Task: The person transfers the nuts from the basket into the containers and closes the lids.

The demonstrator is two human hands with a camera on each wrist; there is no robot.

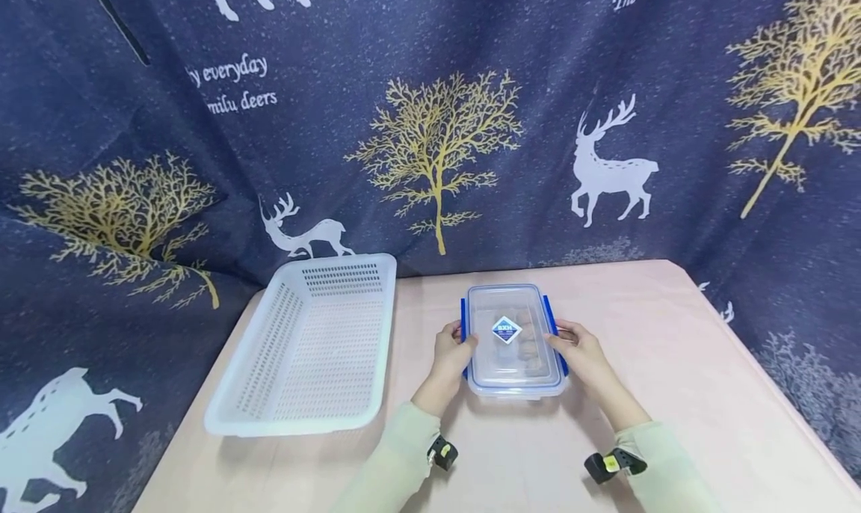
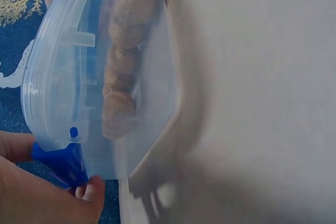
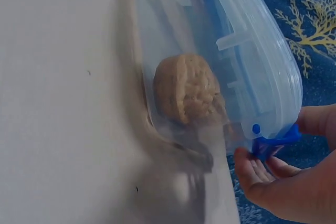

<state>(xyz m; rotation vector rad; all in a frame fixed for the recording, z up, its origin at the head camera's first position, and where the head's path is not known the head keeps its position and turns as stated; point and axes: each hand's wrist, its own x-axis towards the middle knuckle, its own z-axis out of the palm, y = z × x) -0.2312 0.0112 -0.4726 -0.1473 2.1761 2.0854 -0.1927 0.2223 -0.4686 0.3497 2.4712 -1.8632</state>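
Observation:
A clear plastic food container [image 1: 514, 363] with a closed lid, blue seal and blue side clips is between my two hands. My left hand [image 1: 447, 363] grips its left side at the clip, thumb at the lid's edge. At the opposite side my right hand [image 1: 588, 356] holds it the same way, with the thumb on top. Several brown, rounded, bumpy lumps [image 2: 123, 66] show through the wall in a row; in the right wrist view one lump [image 3: 189, 90] looks pitted. A blue clip [image 3: 275, 142] lies between the right fingers and thumb. The container's underside is hidden.
To the left of the container stands a white perforated plastic basket [image 1: 336, 333]. Both are at a table with a pale pink cover [image 1: 673, 348]. Behind it hangs a dark blue cloth [image 1: 525, 199] printed with deer and golden trees.

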